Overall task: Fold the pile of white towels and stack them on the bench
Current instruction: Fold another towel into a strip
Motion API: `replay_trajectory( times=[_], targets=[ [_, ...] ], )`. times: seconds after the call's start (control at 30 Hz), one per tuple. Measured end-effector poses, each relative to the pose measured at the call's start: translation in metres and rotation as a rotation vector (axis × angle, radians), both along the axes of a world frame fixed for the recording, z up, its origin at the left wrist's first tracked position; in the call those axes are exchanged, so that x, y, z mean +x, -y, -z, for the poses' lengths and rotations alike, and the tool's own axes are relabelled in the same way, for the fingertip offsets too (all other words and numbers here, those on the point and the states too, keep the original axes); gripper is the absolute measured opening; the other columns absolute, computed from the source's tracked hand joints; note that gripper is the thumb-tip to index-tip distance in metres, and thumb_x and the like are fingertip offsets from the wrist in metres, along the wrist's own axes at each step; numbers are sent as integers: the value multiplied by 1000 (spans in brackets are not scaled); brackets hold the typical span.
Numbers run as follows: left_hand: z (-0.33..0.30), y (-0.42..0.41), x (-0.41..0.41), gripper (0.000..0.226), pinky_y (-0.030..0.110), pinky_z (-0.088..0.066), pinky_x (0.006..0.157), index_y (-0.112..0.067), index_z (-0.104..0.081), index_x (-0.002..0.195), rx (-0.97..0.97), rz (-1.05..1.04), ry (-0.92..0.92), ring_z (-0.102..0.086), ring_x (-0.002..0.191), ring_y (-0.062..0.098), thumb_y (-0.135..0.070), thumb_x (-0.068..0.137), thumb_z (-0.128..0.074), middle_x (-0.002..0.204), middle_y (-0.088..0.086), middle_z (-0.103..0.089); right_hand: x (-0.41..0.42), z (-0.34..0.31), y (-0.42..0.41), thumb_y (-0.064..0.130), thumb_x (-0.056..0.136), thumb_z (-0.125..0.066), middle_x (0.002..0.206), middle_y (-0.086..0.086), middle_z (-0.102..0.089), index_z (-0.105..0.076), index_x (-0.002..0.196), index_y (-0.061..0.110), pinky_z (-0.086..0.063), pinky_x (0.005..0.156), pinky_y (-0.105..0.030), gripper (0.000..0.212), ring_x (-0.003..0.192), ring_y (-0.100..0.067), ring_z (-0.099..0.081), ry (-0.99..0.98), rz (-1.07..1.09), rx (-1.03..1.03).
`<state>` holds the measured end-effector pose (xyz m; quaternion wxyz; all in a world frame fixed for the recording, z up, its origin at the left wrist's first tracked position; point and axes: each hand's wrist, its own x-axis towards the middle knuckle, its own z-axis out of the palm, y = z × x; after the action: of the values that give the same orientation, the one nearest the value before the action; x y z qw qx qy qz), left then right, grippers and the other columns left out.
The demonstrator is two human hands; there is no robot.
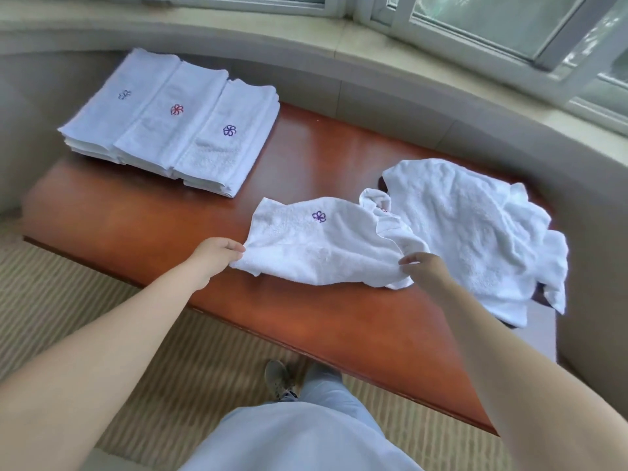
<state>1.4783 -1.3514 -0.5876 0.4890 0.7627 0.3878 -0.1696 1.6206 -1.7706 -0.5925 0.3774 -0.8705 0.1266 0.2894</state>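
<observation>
- Near the table's (pixel 142 229) front edge, the left hand (pixel 217 254) pinches one corner of the loose towel (pixel 316 246) and the right hand (pixel 423 268) seemingly grips the other.
- Best pull both corners apart until the cloth lies flat, then fold.
- No containers: folded stack (pixel 173 127) far left, unfolded pile (pixel 475 232) right.

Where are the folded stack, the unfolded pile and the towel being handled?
folded stack (pixel 176 127), head view, top towel.
unfolded pile (pixel 475 229), head view, middle.
towel in hand (pixel 316 246), head view, its centre.
</observation>
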Motion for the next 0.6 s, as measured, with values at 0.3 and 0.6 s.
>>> replay_trajectory(
  times=[0.3, 0.6],
  targets=[
    [-57, -38, -9, 12, 33, -49, 101, -14, -71, 106, -177, -151, 93, -64, 114, 19, -7, 98, -65, 117, 8, -69, 6, -74, -29, 13, 88, -64, 63, -5, -41, -48, 68, 14, -30, 54, -26, 26, 55, -20, -37, -31, 89, -62],
    [-163, -84, 36, 12, 44, -62, 78, -21, -75, 97, 375, 132, 407, -68, 91, 26, -15, 87, -75, 98, 2, -72, 51, -178, -69, 13, 88, -63, 78, 0, -64, -72, 107, 18, -42, 56, -25, 22, 65, -18, -57, 549, -173, -118]
  ],
)
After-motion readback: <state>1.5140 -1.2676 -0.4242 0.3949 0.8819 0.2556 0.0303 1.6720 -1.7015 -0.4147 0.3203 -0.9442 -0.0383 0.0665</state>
